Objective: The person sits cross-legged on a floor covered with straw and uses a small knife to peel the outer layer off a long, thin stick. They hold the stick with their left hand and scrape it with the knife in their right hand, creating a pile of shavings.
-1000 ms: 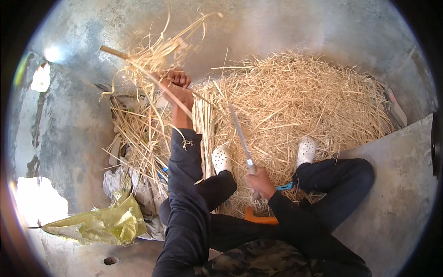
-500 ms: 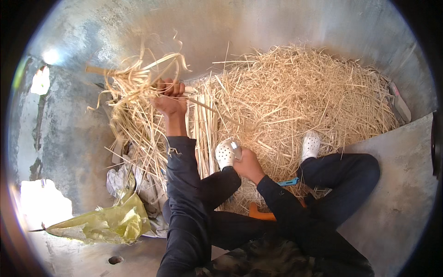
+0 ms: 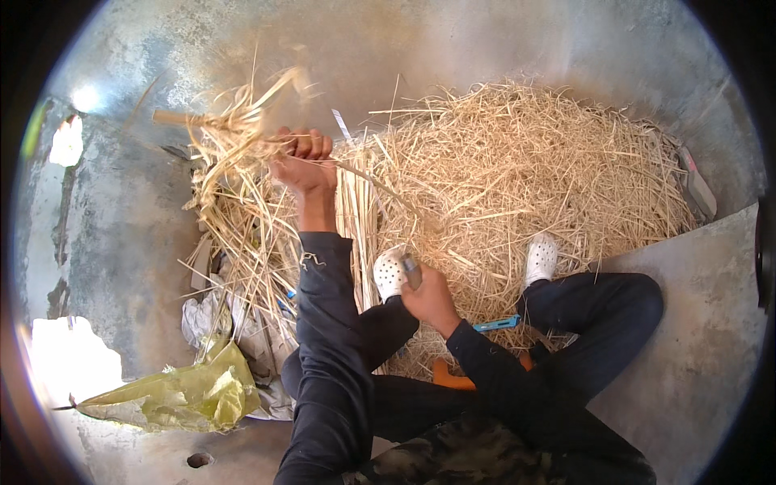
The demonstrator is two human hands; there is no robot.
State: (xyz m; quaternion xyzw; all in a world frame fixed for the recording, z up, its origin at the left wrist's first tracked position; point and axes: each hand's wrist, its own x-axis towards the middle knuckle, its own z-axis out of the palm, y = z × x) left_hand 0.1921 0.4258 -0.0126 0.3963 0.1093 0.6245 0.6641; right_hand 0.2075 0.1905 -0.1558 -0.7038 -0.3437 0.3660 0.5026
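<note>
My left hand point(image 3: 309, 166) is raised at the upper left, fingers curled around a thin straw-coloured strip point(image 3: 373, 182) that slants down to the right. Curled, partly blurred pale fibres point(image 3: 242, 129) bunch beside that hand; whether it grips them too is unclear. Low in the middle, my right hand point(image 3: 431, 301) is closed on a short grey metal tool point(image 3: 413, 273) pointing upward, probably a knife; its lower part is hidden in the fist. That tool appears right beside a white perforated clog point(image 3: 391, 273) on my left foot.
A large heap of dry shavings point(image 3: 550, 162) lies against the curved grey wall. Long pale strips point(image 3: 356, 210) lie near my left arm. Light-blue tool point(image 3: 497, 323) and orange object point(image 3: 447, 375) sit by my legs. A yellow-green sheet point(image 3: 194, 392) lies lower left.
My left hand has moved slightly right, and the curled fibres beside it have shifted, some blurring. The right hand has moved slightly left and down with the metal tool, which has turned.
</note>
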